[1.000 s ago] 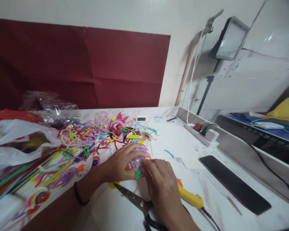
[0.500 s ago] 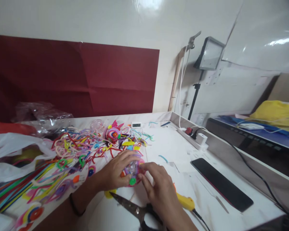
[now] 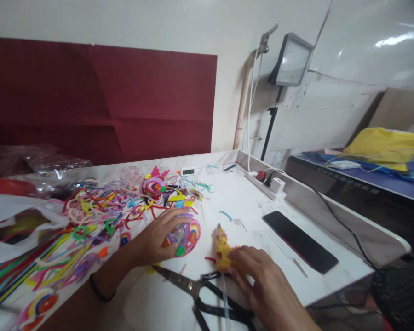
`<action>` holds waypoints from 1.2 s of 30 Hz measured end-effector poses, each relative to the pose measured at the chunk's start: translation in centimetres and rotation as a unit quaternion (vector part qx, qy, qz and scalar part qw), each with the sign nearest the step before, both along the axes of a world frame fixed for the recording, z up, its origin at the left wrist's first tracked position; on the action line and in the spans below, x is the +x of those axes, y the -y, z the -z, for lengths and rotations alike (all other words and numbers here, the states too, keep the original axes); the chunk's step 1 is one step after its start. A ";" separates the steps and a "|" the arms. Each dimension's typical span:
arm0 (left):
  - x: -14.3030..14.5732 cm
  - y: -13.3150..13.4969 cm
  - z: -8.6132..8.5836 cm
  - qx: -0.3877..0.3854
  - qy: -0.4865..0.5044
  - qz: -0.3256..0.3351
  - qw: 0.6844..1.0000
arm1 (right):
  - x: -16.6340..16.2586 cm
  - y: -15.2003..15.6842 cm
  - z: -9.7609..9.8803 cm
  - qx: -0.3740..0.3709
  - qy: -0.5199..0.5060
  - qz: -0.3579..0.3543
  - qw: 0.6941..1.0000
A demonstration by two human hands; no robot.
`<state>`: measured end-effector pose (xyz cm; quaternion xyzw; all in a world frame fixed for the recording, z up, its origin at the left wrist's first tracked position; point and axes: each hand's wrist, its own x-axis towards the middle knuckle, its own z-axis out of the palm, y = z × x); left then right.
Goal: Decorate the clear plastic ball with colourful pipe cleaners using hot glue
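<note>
Black-handled metal scissors (image 3: 193,288) lie nearest us on the white bench (image 3: 241,195), and a clear rod-like stick (image 3: 224,292) trails above their handles from the rear of a yellow plastic glue gun (image 3: 222,255). Our right hand (image 3: 258,273) has just left the workpiece and now grips that gun by its side, nozzle pointing away from us; half a second ago the tool lay beyond our wrist. Our left hand (image 3: 157,239) stays closed around the workpiece, a rounded, clear-centred piece edged with bright fuzzy stems (image 3: 195,225), held up just left of the gun (its green spot shows by our thumb). We judge that the work has passed from two-handed handling to one hand steadying and the other bringing in the gun; nozzle and piece are apart. Farther off, a black slab-shaped phone (image 3: 300,241) lies to the right, and a pink fish-like ornament (image 3: 155,185) sits beside tangled coloured stems (image 3: 93,202).
</note>
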<state>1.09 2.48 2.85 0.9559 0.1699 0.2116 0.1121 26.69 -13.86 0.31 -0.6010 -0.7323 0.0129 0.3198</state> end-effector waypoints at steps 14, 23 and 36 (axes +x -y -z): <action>-0.4 1.1 0.7 0.065 0.004 0.004 0.998 | 0.5 -1.1 -0.8 -0.250 0.152 0.036 0.956; -1.4 2.1 2.2 0.089 0.056 -0.010 0.994 | 0.8 -2.0 0.2 -0.186 0.130 0.049 0.973; -1.5 2.2 3.9 0.111 0.109 0.022 0.988 | 2.5 -0.4 -3.2 -0.183 -0.313 -0.049 0.930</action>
